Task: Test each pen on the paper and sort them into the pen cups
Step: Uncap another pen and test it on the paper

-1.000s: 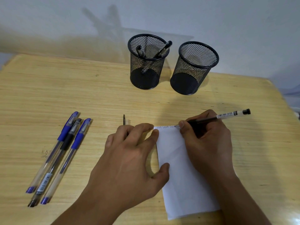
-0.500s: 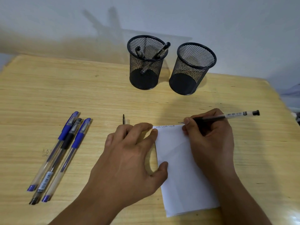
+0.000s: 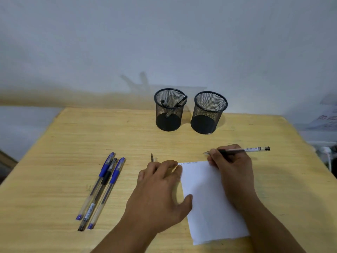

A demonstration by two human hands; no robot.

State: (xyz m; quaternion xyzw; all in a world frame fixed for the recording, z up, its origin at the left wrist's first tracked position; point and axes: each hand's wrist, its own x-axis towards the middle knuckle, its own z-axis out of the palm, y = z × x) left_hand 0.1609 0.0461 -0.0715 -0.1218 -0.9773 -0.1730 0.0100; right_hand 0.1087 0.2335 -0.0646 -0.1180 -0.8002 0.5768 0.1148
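A white paper (image 3: 209,201) lies on the wooden table (image 3: 73,143), with a line of scribbles along its top edge. My left hand (image 3: 160,194) presses flat on the paper's left edge, and a pen cap (image 3: 152,158) sticks out past its fingers. My right hand (image 3: 231,170) pinches a black pen (image 3: 253,149), tip lifted just beyond the paper's top right corner. Two black mesh cups stand at the back: the left cup (image 3: 169,110) holds two pens, the right cup (image 3: 207,114) looks empty. Three pens (image 3: 104,189) lie side by side at the left.
A grey wall rises behind the table. At the far right, off the table's edge, are a white cable (image 3: 327,152) and a printed sheet (image 3: 326,119).
My right hand lifted the pen tip off the paper and drew it up and to the right. The camera tilted up, so everything sits lower in view. My left hand stays on the paper.
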